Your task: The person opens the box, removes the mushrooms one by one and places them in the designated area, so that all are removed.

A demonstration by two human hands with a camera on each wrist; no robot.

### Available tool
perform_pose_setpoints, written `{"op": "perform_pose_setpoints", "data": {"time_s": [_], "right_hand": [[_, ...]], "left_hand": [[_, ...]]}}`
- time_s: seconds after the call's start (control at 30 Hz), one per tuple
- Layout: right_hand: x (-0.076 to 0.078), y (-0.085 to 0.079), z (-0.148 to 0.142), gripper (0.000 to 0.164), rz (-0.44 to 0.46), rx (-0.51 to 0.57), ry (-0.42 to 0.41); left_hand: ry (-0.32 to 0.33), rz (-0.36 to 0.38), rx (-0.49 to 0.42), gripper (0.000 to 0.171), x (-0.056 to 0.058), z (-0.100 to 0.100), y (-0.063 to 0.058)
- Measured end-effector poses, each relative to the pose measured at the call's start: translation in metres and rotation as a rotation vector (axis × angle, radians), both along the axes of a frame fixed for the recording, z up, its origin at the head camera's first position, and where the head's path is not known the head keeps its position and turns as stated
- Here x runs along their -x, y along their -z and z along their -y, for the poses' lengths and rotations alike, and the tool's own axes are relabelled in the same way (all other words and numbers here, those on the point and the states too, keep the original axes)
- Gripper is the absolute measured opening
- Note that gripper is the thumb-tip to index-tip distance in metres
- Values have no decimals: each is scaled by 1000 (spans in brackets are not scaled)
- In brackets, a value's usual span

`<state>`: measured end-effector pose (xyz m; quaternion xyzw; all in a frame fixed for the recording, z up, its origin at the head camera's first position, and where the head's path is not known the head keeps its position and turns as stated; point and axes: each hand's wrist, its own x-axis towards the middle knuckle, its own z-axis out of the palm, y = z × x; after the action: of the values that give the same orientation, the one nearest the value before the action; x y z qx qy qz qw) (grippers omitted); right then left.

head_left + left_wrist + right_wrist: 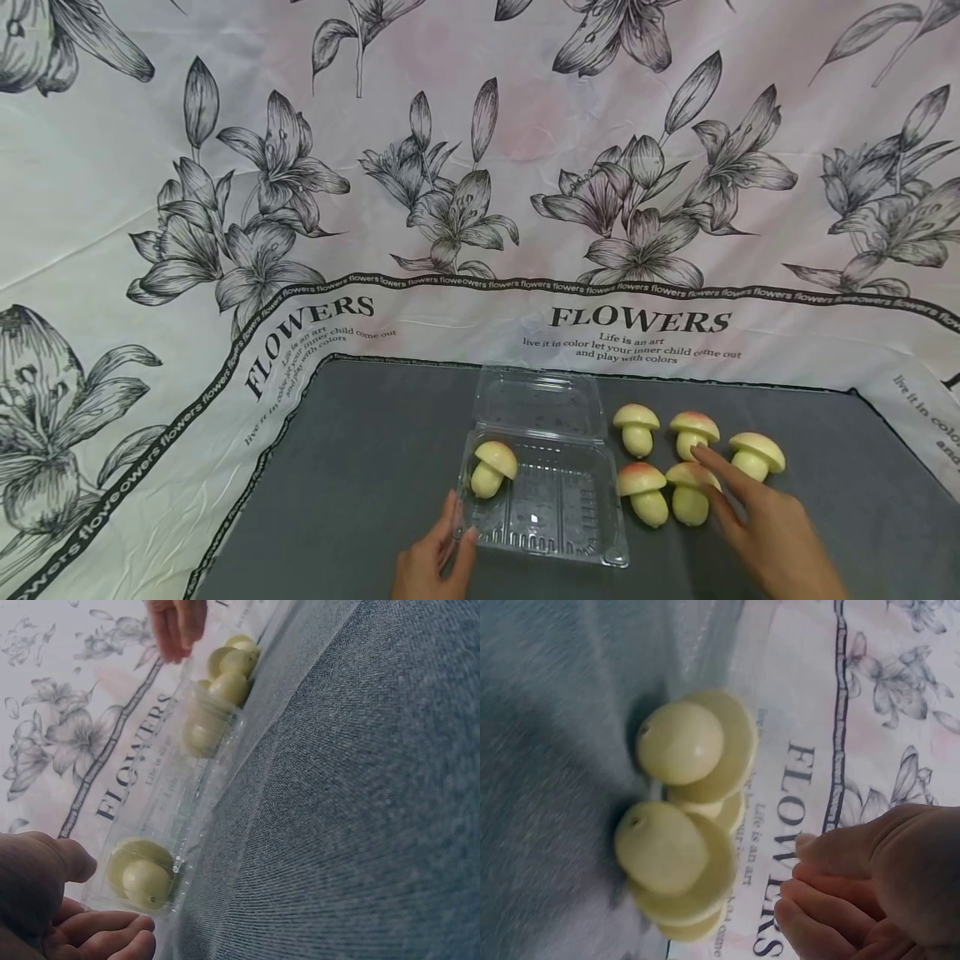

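My left hand is at the near left corner of a clear plastic clamshell box, thumb and fingers apart and touching its edge. A toy mushroom with a pale yellow stem and cap lies in the box's left part. My right hand reaches over the loose mushrooms to the right of the box, its thumb and index finger apart. Nearest to its fingertips are a front mushroom and a red-tinged one behind it. In the right wrist view, the hand is raised above the mushrooms, holding nothing.
Three more mushrooms lie about: one at the box's right side, one behind it and one farther right. The box lid lies folded back. Dark grey cloth covers the table; a flower-printed curtain stands behind.
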<state>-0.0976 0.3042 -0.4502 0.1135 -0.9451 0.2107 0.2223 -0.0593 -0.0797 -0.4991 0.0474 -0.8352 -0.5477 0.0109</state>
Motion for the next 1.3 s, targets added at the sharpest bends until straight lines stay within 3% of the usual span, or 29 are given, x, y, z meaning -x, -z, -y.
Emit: {"op": "perform_pose_setpoints", "data": {"time_s": [0.2, 0.53, 0.8, 1.07, 1.3], "right_hand": [[4, -14, 22, 48, 42, 54, 1], [11, -28, 47, 50, 47, 94, -36], [23, -34, 76, 54, -47, 108, -138], [31, -39, 116, 56, -43, 136, -258], [30, -41, 141, 60, 81, 166, -300]], "left_hand": [[11, -11, -12, 72, 1, 2, -1], [20, -53, 12, 70, 0, 1, 1], [13, -38, 10, 71, -1, 1, -1], [2, -40, 11, 71, -1, 3, 0], [9, -29, 12, 71, 0, 2, -1]]}}
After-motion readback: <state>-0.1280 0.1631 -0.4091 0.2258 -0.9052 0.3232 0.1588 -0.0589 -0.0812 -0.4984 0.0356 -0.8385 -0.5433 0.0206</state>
